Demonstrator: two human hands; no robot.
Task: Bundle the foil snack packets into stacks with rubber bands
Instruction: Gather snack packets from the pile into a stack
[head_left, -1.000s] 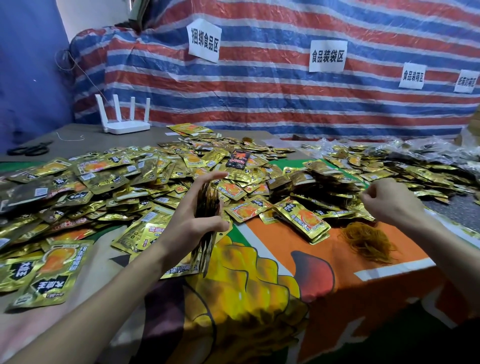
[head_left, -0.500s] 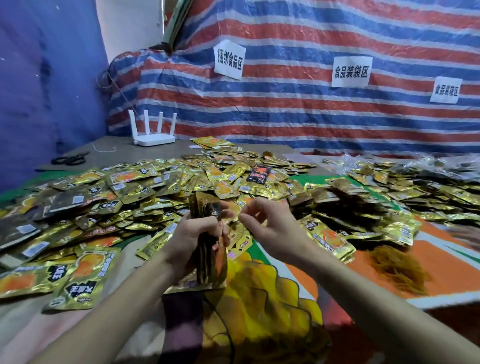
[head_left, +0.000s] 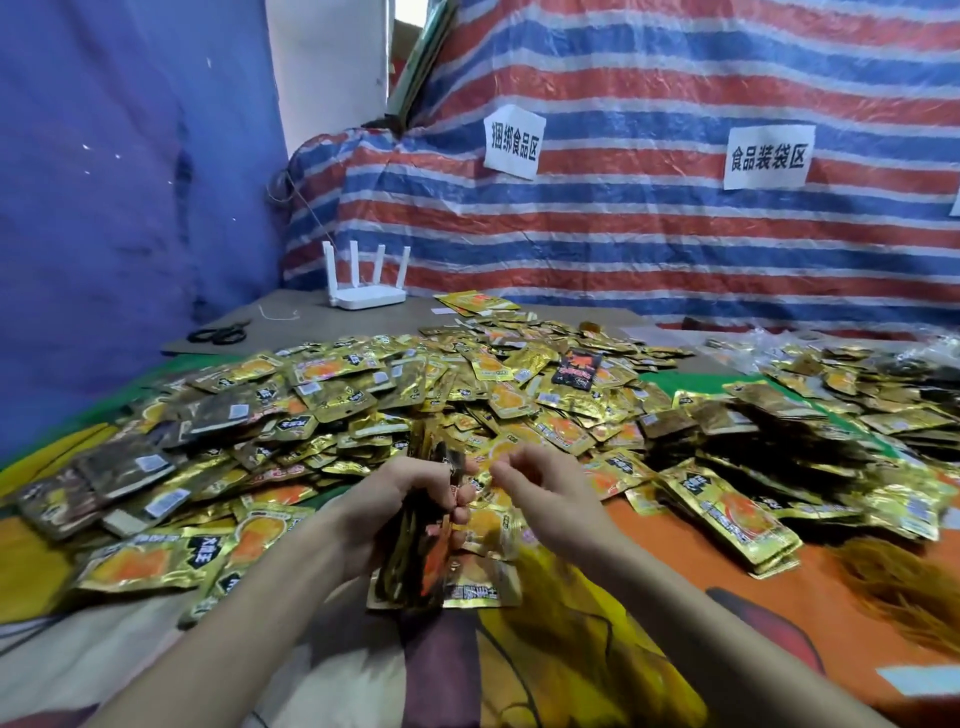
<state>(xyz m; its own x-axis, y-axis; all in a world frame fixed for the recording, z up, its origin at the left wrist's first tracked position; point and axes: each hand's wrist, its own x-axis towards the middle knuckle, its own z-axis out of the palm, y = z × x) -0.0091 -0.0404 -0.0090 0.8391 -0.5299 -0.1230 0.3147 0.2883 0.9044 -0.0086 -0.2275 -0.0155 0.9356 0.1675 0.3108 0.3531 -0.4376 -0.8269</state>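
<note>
My left hand (head_left: 387, 512) grips an upright stack of gold foil packets (head_left: 415, 561) edge-on, just above the table's near middle. My right hand (head_left: 545, 493) hovers beside the stack's top with fingers pinched together; a thin rubber band may be in them, too small to tell. Loose gold packets (head_left: 395, 395) cover the table behind and to the left. A heap of orange-brown rubber bands (head_left: 904, 587) lies at the right edge. Tied bundles (head_left: 737, 525) sit right of my hands.
A white router (head_left: 366, 291) and black scissors (head_left: 218, 333) lie on the grey board at the back left. A striped tarp (head_left: 623, 234) with paper labels closes the back. A bright printed cloth (head_left: 597, 649) covers the near table.
My right hand came from the rubber band heap at the right over to the stack in my left hand. The view has swung left and tilted up.
</note>
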